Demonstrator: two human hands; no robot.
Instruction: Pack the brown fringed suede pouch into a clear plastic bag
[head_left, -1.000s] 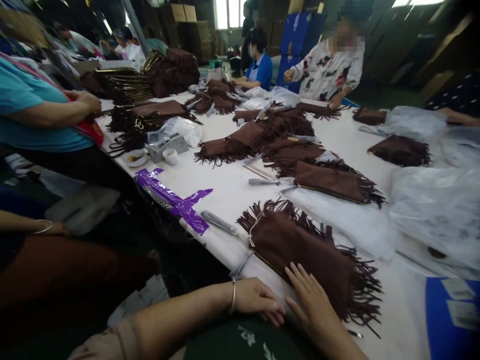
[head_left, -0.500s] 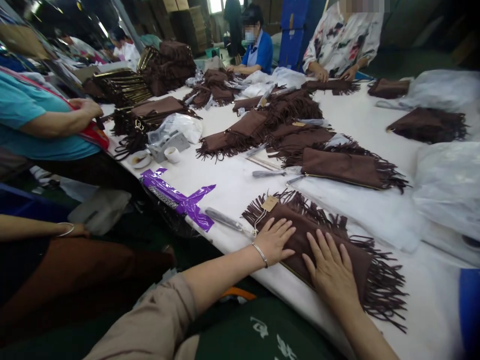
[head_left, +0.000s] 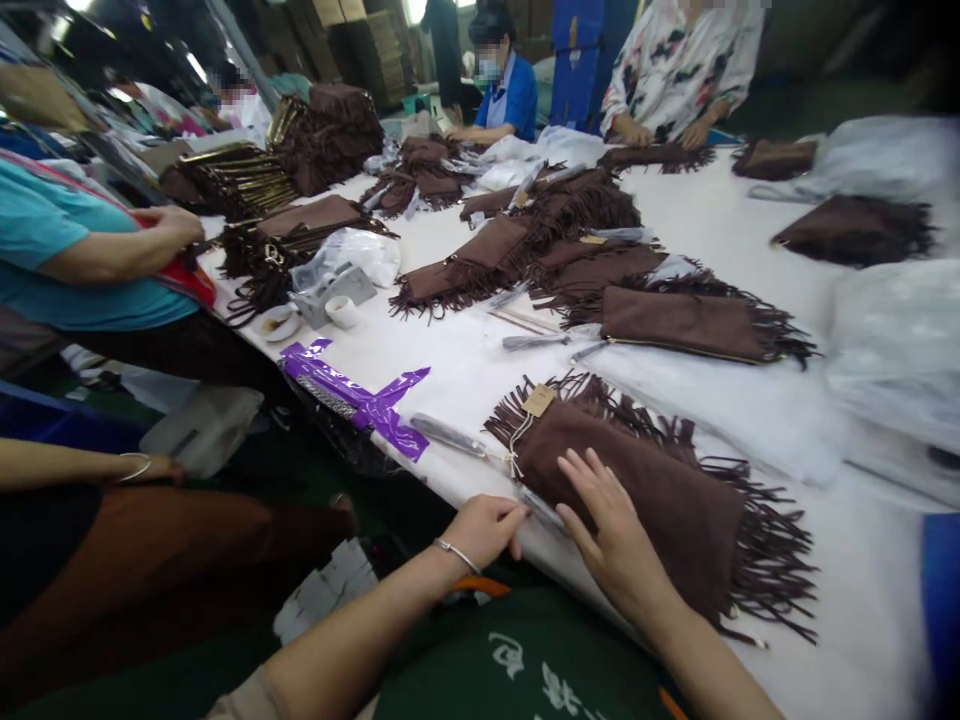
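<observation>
A brown fringed bag (head_left: pixel 637 470) lies flat at the near edge of the white table, with a tan tag (head_left: pixel 540 400) tied on by white string at its left end. My right hand (head_left: pixel 615 540) rests on the bag's near left part, fingers stretched out. Beside the bag's near edge, my left hand (head_left: pixel 487 530) is closed with thumb and fingers pinched together; what they hold, if anything, is hidden. A grey plastic-wrapped strip (head_left: pixel 541 508) runs between the two hands along the bag's edge. Another wrapped strip (head_left: pixel 450 437) sticks out to the left.
Further fringed bags (head_left: pixel 682 322) lie across the table (head_left: pixel 450 345). Purple tape (head_left: pixel 360 400) covers part of the left edge, near a white cup (head_left: pixel 342 311). Plastic bags (head_left: pixel 892 350) are heaped at the right. Co-workers stand or sit around, one in a blue top (head_left: pixel 517 95).
My left hand has drawn off the bag toward the table edge and closed. My right hand has shifted left across the bag. The wrapped strip by the bag's near edge now shows.
</observation>
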